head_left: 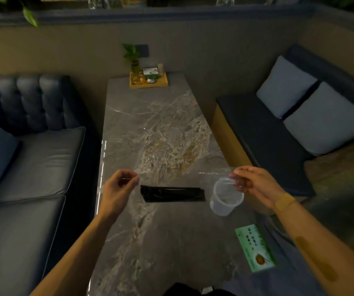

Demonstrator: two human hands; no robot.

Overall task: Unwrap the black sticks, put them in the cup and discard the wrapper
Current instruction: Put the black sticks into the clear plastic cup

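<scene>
A: Where do the sticks lie, relative to the hands?

B: The bundle of thin black sticks (173,194) lies flat on the grey marble-patterned tabletop (150,124), between the two hands and a little nearer the person than the fingertips. Long axis runs left to right, roughly parallel to the tabletop's near edge. Left end sits just beside the left hand (119,189); right end stops just short of the clear plastic cup (225,197).

A: Wrapper?

B: A sheet of clear, crinkled plastic film (214,174) is stretched in the air between both hands, above the far side of the bundle. The sticks appear free of it, though whether a fold still touches them I cannot tell.

A: Hand states?

B: Left hand: thumb and forefinger pinched on the film's left edge, other fingers curled, wrist low near the tabletop's left edge. Right hand (251,183): fingertips closed on the film's right edge, held over the cup's far rim, wrist with a yellow band (284,202).

A: Cup?

B: Upright on the tabletop, mouth open, towards the right edge. A green printed card (256,247) lies near the right front corner.

A: Nearer hand for the pick-up?

B: My judgement: the left, but either must drop the film first.
</scene>
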